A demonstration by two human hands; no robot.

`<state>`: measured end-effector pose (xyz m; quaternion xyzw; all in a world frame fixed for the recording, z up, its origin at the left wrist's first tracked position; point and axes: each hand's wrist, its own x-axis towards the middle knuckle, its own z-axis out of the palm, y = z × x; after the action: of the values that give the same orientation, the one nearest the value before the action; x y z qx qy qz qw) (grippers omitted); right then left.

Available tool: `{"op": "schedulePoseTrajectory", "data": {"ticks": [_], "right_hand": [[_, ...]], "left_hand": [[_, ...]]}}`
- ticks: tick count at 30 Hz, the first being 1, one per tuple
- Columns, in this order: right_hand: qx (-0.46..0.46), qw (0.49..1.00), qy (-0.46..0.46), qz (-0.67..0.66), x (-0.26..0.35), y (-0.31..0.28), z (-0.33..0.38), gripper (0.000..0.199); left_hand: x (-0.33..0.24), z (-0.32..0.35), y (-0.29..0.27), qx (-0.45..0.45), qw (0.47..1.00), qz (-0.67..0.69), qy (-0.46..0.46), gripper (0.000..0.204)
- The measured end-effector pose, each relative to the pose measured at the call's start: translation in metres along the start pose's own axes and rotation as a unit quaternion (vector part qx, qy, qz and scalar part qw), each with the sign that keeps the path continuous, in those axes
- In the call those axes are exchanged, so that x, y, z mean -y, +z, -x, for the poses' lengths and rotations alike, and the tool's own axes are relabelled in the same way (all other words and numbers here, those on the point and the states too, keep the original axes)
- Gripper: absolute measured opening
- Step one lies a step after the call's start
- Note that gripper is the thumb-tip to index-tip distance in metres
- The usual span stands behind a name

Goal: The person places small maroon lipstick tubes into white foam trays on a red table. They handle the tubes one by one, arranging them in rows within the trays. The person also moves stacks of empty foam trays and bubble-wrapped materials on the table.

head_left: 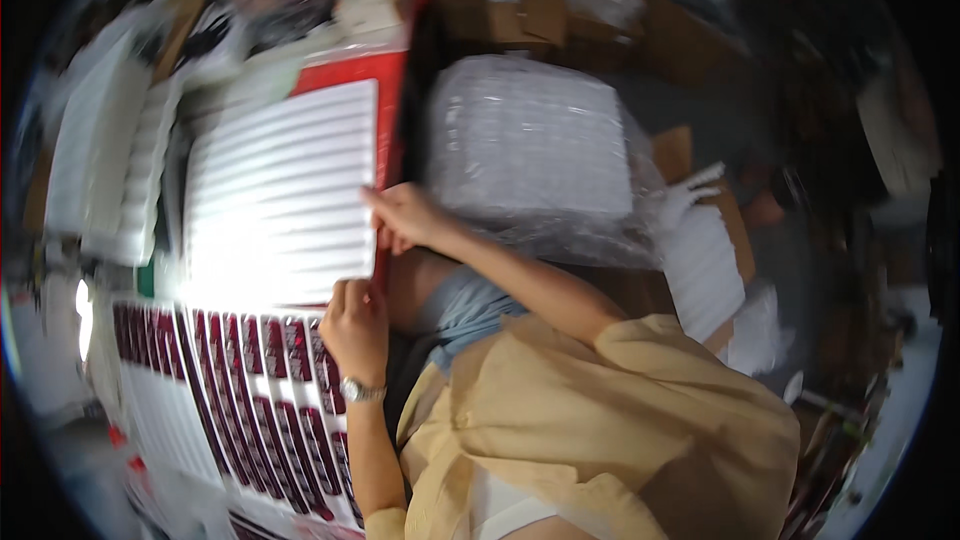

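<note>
A white ridged tray (280,190), with parallel grooves and bright glare at its lower left, lies in front of me. My right hand (408,218) pinches its right edge between thumb and fingers. My left hand (356,330), with a metal watch on the wrist, is closed at the tray's near right corner; its fingertips are partly hidden. Right below lies another white tray (262,385) holding rows of small dark red pieces, whose kind I cannot make out.
Stacked white trays (95,160) stand at the far left. A plastic-wrapped white bundle (535,140) sits right of the red table edge (392,110). Cardboard boxes (500,5) fill the back. An opened carton with white sheets (705,270) stands to the right.
</note>
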<state>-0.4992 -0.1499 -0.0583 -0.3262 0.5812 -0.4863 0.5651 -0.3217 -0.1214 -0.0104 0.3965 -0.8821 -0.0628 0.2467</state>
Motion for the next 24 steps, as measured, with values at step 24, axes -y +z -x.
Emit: {"op": "schedulePoseTrajectory", "data": {"ticks": [24], "right_hand": [[-0.649,0.724,-0.17,-0.162,-0.101,-0.353,0.334,0.04]], "left_hand": [[-0.058,-0.013,0.054,0.038,0.939,0.308,0.15,0.022]]}}
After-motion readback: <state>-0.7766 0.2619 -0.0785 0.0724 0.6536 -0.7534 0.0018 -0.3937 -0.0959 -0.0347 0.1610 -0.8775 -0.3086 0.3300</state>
